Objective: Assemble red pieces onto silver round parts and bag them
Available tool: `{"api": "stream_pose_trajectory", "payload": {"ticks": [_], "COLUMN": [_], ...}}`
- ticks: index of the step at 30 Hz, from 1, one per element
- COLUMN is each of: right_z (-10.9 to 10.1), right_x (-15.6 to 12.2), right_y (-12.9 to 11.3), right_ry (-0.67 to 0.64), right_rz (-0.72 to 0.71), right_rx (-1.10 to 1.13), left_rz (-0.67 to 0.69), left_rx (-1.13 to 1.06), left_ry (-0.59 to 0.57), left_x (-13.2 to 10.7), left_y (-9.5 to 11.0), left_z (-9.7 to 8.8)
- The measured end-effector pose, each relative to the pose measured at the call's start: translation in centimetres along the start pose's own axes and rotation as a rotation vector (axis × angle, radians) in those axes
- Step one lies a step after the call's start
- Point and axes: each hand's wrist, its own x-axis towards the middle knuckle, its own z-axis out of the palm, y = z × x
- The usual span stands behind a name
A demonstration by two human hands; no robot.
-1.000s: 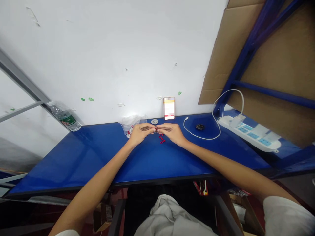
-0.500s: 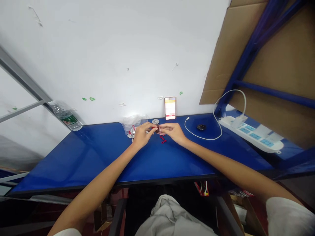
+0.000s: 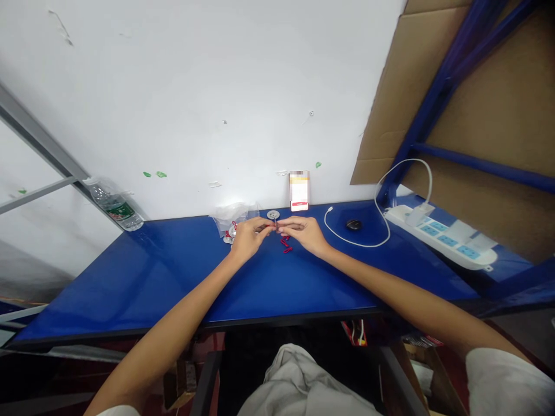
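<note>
My left hand [image 3: 248, 236] and my right hand [image 3: 304, 233] meet fingertip to fingertip over the far middle of the blue table [image 3: 173, 283]. Both pinch a tiny part between them, too small to make out. A few small red pieces [image 3: 286, 246] lie on the table just below my right hand. A small round metal disc [image 3: 273, 214] sits right behind the fingertips. A clear plastic bag [image 3: 229, 215] with red and white bits lies just behind my left hand.
A plastic water bottle [image 3: 113, 204] leans at the back left. A small card [image 3: 299, 190] stands against the wall. A white cable [image 3: 359, 234], a black round object [image 3: 353, 224] and a white power strip [image 3: 439, 237] lie at the right, under blue shelving with cardboard [image 3: 477, 104].
The hands stay together at the same spot; the fingers have shifted slightly around the small part. The view has moved a little.
</note>
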Motion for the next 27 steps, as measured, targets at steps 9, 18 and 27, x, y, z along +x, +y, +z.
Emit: {"api": "stream_pose_trajectory", "payload": {"ticks": [9, 18, 27], "right_z": [-0.3, -0.7, -0.8], "right_x": [-0.3, -0.5, -0.5], "right_y": [-0.5, -0.9, -0.9], "right_ry": [-0.031, -0.106, -0.078], "right_rz": [-0.221, -0.369, -0.381], "right_rx": [-0.311, -0.493, -0.492], "left_rz": [-0.194, -0.313, -0.356], "left_rx": [-0.257, -0.396, -0.535], "left_ry": [-0.073, -0.153, -0.096], "left_x": [0.1, 0.5, 0.2], "left_y": [-0.4, 0.7, -0.4], "left_z": [0.1, -1.1, 0.1]}}
